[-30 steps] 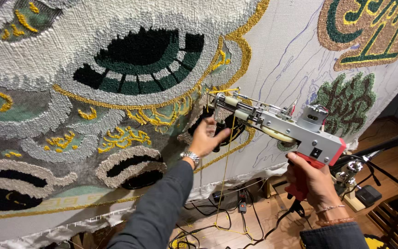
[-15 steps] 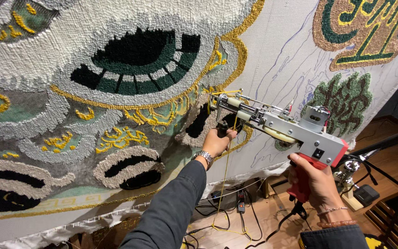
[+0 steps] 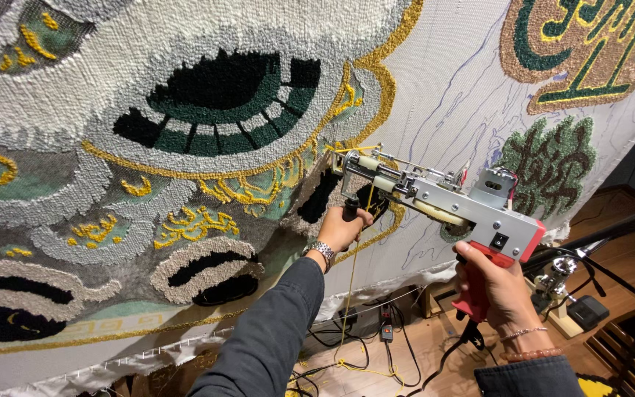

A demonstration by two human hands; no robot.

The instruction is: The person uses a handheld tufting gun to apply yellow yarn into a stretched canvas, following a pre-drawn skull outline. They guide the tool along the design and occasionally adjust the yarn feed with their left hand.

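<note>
Yellow yarn (image 3: pixel 352 294) feeds up into the tufting gun (image 3: pixel 435 198), whose needle meets the stretched cloth (image 3: pixel 450 95) beside the gold outline. Our left hand (image 3: pixel 343 229) grips its front handle, our right hand (image 3: pixel 495 283) its red grip; we should press squarely and evenly.

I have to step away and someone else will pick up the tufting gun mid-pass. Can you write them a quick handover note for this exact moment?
Left hand: closed around the black front handle under the tufting gun.
Right hand: gripping the red rear grip.
Gun's tip is at the stretched cloth, by the gold outline; yellow yarn trails down to the floor.
Done: white, green, black and gold areas at left.
Left: bare cloth with drawn lines at right.
</note>
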